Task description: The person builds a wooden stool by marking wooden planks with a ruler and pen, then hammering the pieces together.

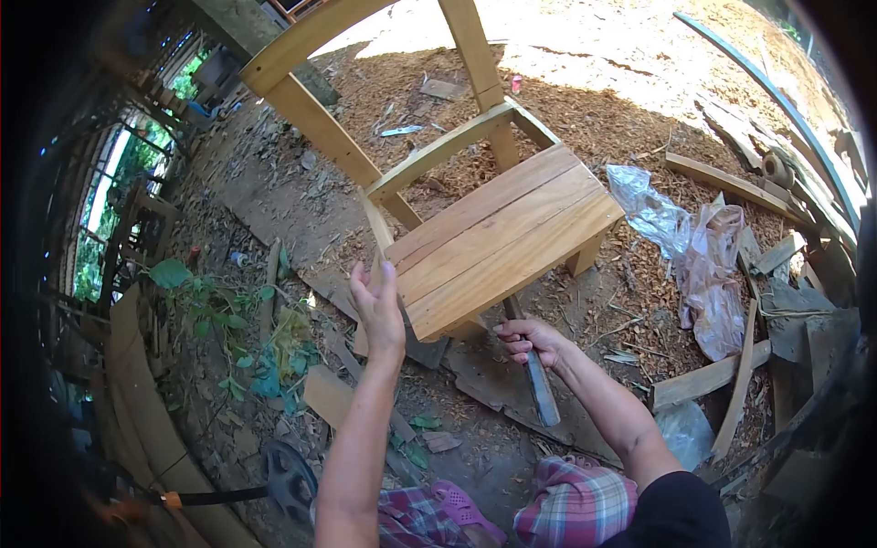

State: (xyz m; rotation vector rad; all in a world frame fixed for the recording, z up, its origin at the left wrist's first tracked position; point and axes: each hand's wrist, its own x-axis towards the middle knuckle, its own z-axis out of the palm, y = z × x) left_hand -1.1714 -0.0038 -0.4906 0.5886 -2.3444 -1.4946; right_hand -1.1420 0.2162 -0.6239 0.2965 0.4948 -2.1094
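A wooden chair [498, 228] stands in front of me, its seat made of several boards at the near side and bare frame rails behind them. My left hand [379, 306] is at the seat's left corner, fingers stretched upward and apart, with fingertips right at the edge. Below the seat's front edge, my right hand [534, 340] is closed round a long bar-shaped tool [541, 393]. The tool's flat grey end points down toward me, while its upper end passes behind the seat edge and is hidden.
Wood shavings [585, 100] cover the ground. Crumpled plastic sheets [713, 265] and scrap boards [708, 374] lie on the right. Leafy plants [233, 320] grow at left, near a black wheel [290, 479]. A plank [530, 393] lies by my feet.
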